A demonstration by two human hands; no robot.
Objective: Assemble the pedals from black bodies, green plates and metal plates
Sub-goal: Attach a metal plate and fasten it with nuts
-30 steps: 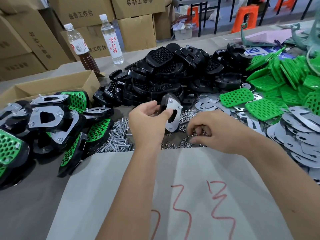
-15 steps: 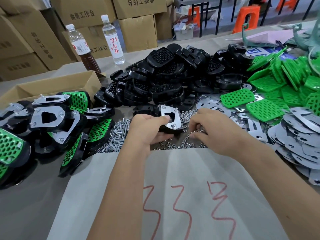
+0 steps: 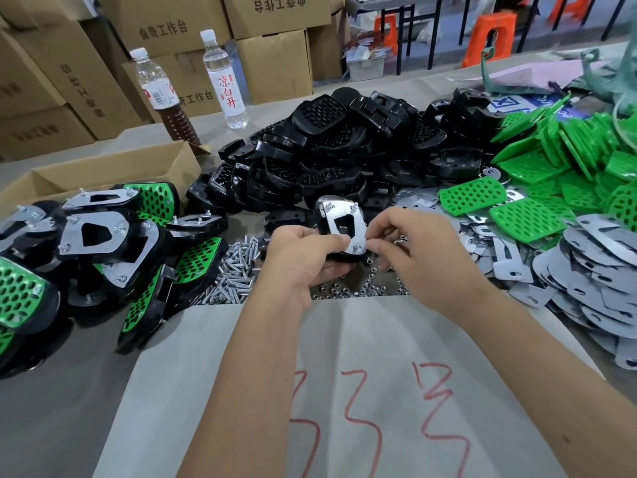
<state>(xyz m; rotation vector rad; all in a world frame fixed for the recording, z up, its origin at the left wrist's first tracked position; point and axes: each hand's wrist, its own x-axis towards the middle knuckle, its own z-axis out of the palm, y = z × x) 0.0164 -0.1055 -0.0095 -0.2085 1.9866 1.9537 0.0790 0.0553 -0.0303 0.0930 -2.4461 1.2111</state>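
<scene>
pedal (image 3: 339, 224), a black body with a metal plate on its upper face and screw ends sticking up through the plate, is held above the loose nuts (image 3: 348, 290) near the middle of the table. the left hand (image 3: 303, 255) grips it from the near left side, thumb on the plate's lower edge and fingers curled underneath. the right hand (image 3: 418, 250) comes in from the right with its fingertips pinched together at the plate's lower right corner, by a screw end; whatever small part it pinches is too small to make out. both forearms reach forward over a sheet of grey paper (image 3: 331, 391) marked with red hand-drawn squiggles that cannot be read as words.

behind the pedal lies the heap of black bodies (image 3: 331, 146). to the right are the green plates (image 3: 537, 188), and nearer, the pile of metal plates (image 3: 593, 267). a pile of screws (image 3: 231, 274) lies just left of the nuts. finished pedals (image 3: 103, 243) are stacked at the left, in front of an open cardboard box (image 3: 103, 174).

two bottles stand at the back: a clear bottle (image 3: 224, 81) with a white label carrying red characters 凉白开, and a bottle of brown liquid (image 3: 165, 98) whose label is blurred. the cartons (image 3: 269, 15) behind bear upside-down print, partly readable as 工作台.
</scene>
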